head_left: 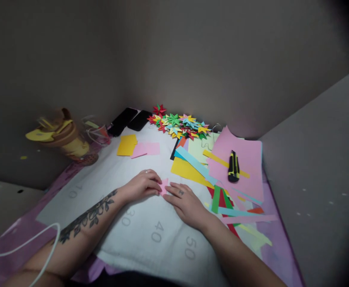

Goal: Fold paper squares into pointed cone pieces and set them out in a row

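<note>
Pink piece: a small, pale pink, folded paper piece (163, 186) is framed between the two hands, above the white cloth printed with grey numerals (108, 171).
Left hand: the left hand (142, 185) is reached in from the left, its fingers drawn narrow and the piece's left edge held at their tips.
Right hand: the right hand (187, 204) is angled in from the lower right, its fingers loosely extended; the piece's right edge is met by the fingertips, but whether it is pinched or only steadied cannot be told.
Bearing: the piece is found directly right of the left fingertips, and left of the right ones.
Nearer hand: neither is favoured; contact is made from both sides.
Long axis: seemingly pointed away from the body, across the line between the hands; the outline is partly covered by fingers, so this is judged only.
Beyond the fingers: flat pale pink paper rectangles (153, 148) are laid farther off, beside square yellow paper sheets (126, 146).
Right side: a black-and-yellow plastic cutter (233, 167) is rested on a large pink paper sheet (252, 159), well apart from both hands.
</note>
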### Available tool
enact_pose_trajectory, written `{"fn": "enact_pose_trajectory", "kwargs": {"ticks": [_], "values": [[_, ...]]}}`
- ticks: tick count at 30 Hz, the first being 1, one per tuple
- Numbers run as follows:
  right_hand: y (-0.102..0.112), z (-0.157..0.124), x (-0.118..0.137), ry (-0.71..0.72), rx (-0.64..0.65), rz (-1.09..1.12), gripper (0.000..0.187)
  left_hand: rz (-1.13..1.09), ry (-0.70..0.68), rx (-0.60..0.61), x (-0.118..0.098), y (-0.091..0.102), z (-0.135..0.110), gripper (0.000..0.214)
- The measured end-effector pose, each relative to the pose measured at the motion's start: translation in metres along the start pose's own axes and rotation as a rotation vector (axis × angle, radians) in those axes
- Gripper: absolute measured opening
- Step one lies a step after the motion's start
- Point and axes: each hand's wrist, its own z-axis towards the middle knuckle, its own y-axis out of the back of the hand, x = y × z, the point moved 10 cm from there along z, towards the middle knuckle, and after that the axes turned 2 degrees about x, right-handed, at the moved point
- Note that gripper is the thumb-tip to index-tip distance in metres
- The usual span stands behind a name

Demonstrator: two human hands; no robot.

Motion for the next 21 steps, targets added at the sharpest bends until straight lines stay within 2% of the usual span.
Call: {"fn": "enact_pose_trajectory", "kwargs": {"ticks": [3,8,14,18,21], "values": [[0.002,-0.001,0.002,0.032,-0.035,-0.005,0.036,-0.027,0.064,0.025,0.003,-0.001,0.004,0.014],[0.004,-0.001,0.005,0.082,-0.071,0.012,0.035,0.034,0.201,-0.004,0.009,-0.002,0.012,0.014],[0.008,0.0,0.004,0.051,-0.072,0.109,0.031,0.039,0.218,0.034,0.014,-0.008,0.021,0.011],[0.01,0.001,0.003,0.035,-0.07,0.151,0.042,0.033,0.216,0.042,0.017,-0.008,0.023,0.009],[0.01,0.0,0.005,0.066,-0.063,0.133,0.04,0.04,0.222,0.032,0.018,-0.008,0.023,0.009]]}}
